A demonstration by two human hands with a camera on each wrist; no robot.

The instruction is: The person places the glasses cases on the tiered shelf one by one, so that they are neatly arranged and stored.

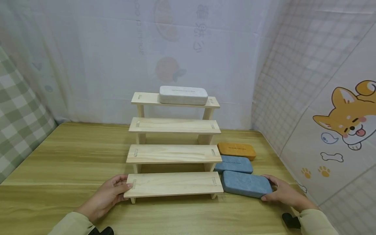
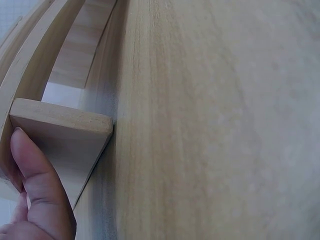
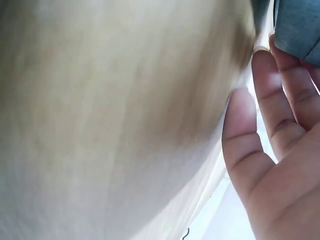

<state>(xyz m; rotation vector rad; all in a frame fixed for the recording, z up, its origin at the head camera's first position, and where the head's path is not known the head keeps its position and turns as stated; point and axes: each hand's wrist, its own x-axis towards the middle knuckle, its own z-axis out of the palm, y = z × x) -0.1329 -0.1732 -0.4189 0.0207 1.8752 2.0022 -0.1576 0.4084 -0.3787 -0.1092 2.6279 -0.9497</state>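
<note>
- Rack (image 1: 174,125): left hand (image 1: 110,192) grips lowest board (image 1: 173,184), left end.
- Right hand (image 1: 282,192) grasps nearer blue case (image 1: 246,183), right end.
- White case (image 1: 183,95) on top board (image 1: 148,98).

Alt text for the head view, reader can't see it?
A person's left hand holds the lowest shelf of a four-tier pale wooden stand by its left end; the right hand grips the nearer of two blue rounded rectangular cases beside it. An orange rounded case lies behind them; an off-white rounded case sits on the top shelf.
</note>
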